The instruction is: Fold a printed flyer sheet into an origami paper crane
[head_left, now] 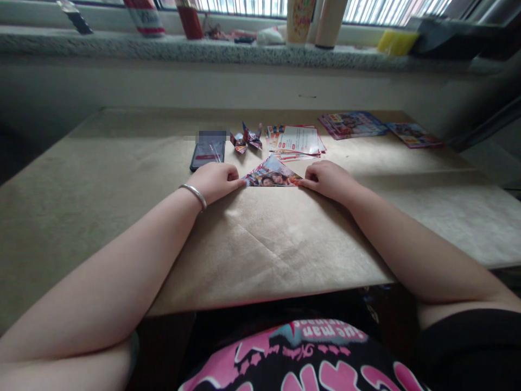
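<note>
A sheet of printed paper [272,172], folded into a triangle, lies on the table with its long edge toward me and its point facing away. My left hand [217,180] has its thumb and finger closed on the left corner. At the opposite corner, my right hand [325,179] pinches the paper in the same way. Just beyond the triangle stand folded paper cranes [246,139] made from similar colourful print. A phone [209,151] rests beside my left hand, its screen lit.
Loose printed sheets [299,140] lie behind the triangle. More colourful printed papers [352,125] sit at the back right of the covered table [101,217]. Bottles, a cup [300,21] and a yellow item [396,42] line the stone windowsill [228,54].
</note>
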Action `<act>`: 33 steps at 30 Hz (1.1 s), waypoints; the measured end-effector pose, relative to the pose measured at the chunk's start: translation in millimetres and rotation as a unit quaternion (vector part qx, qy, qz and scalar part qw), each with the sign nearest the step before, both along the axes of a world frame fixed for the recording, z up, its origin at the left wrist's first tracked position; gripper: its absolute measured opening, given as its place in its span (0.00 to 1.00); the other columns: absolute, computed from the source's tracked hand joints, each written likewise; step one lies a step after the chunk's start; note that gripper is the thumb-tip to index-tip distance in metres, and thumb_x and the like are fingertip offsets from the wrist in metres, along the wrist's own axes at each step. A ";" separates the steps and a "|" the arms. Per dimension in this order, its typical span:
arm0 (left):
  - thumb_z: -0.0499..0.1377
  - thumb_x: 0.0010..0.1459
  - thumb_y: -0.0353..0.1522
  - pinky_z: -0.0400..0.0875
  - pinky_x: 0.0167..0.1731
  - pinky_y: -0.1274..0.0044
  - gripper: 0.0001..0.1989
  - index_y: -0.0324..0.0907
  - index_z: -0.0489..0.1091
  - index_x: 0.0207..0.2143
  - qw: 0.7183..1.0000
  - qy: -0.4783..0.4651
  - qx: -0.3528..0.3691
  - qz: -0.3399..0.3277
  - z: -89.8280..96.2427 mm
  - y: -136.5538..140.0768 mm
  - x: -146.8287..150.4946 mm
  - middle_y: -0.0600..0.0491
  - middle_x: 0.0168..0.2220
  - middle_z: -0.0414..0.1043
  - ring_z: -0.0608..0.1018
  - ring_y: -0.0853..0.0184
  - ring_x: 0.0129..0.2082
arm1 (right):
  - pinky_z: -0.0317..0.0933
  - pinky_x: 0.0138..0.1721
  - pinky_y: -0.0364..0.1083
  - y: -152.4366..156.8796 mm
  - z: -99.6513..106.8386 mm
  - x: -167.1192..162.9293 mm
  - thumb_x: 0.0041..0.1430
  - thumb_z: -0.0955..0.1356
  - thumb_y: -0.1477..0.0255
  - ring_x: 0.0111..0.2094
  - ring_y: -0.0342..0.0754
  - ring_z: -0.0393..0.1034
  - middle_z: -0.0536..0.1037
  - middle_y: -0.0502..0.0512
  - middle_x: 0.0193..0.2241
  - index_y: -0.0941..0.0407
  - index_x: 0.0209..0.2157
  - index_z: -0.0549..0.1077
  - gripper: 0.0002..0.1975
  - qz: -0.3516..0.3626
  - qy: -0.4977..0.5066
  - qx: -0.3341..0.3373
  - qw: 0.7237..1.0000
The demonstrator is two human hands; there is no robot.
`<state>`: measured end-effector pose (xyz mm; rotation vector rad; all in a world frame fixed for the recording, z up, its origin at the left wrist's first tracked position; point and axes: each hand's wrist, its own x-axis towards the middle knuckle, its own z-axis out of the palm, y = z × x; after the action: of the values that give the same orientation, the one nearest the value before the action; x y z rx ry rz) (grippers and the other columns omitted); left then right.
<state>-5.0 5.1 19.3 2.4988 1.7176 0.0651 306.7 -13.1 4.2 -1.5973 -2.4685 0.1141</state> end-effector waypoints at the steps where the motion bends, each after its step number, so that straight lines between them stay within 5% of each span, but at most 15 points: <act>1: 0.56 0.59 0.48 0.59 0.26 0.75 0.19 0.43 0.72 0.28 1.000 -0.009 0.007 -0.017 -1.5 1.1 -1.8 0.50 0.29 0.76 0.73 0.65 0.28 | 0.55 0.32 0.48 -0.2 -1.0 1.0 0.61 0.69 0.60 0.32 0.50 0.67 0.77 0.55 0.27 0.54 0.25 0.72 0.14 0.004 0.015 0.004 1.000; 8: 0.57 0.60 0.43 0.68 0.40 0.73 0.16 0.42 0.75 0.42 0.979 -0.106 0.102 -0.142 -12.0 5.8 -10.4 0.49 0.38 0.77 0.75 0.64 0.37 | 0.60 0.37 0.48 -3.4 -6.5 2.2 0.58 0.70 0.68 0.35 0.49 0.67 0.76 0.54 0.32 0.54 0.28 0.70 0.06 0.081 0.135 0.062 0.986; 13: 0.55 0.63 0.41 0.67 0.48 0.68 0.14 0.44 0.78 0.38 0.959 -0.104 0.163 -0.207 -11.5 3.7 -8.5 0.48 0.43 0.78 0.75 0.61 0.44 | 0.61 0.42 0.49 -5.6 -4.7 1.4 0.57 0.68 0.72 0.38 0.51 0.69 0.77 0.56 0.34 0.54 0.30 0.72 0.02 0.133 0.131 0.104 0.977; 33: 0.52 0.66 0.41 0.70 0.45 0.70 0.17 0.49 0.80 0.44 0.943 -0.081 0.101 -0.305 -7.7 -2.7 -4.0 0.50 0.45 0.80 0.78 0.63 0.43 | 0.62 0.47 0.52 -12.1 4.1 2.9 0.59 0.66 0.72 0.40 0.51 0.71 0.80 0.55 0.36 0.53 0.34 0.78 0.07 0.164 0.054 0.081 0.982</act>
<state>-9.0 2.4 11.6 2.9540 0.8559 0.3963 309.6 -25.2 8.3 -1.0818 -2.5594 0.0459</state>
